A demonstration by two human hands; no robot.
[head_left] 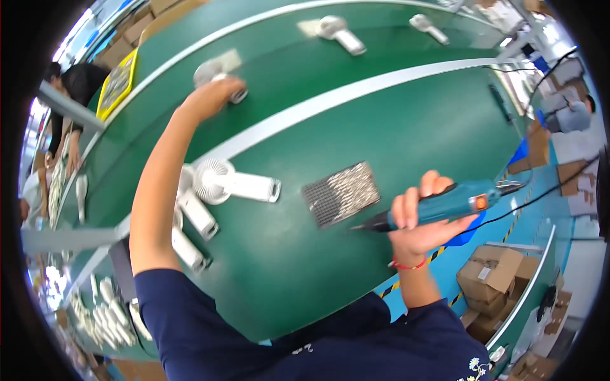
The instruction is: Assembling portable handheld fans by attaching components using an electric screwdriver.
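Observation:
My right hand (416, 219) is wrapped round a teal electric screwdriver (454, 204), its dark tip pointing left. Just left of that tip lies a black screw tray (341, 193), with rows of small metal screws over its right part and bare holes on its left. My left arm stretches far forward, and my left hand (216, 98) is closed over the handle of a white handheld fan (206, 73) on the far green strip. On the near worktop, one white handheld fan (244, 186) lies flat, and more fans (198, 214) overlap beside my left forearm.
A pale metal rail (330, 101) divides the worktop from the far strip, where two further fans (343, 35) (429, 28) lie. A yellow-edged tray (117, 84) and a co-worker's hand (73, 155) are at left. Cardboard boxes (489, 273) stand at lower right; a black cable (540, 206) trails from the screwdriver.

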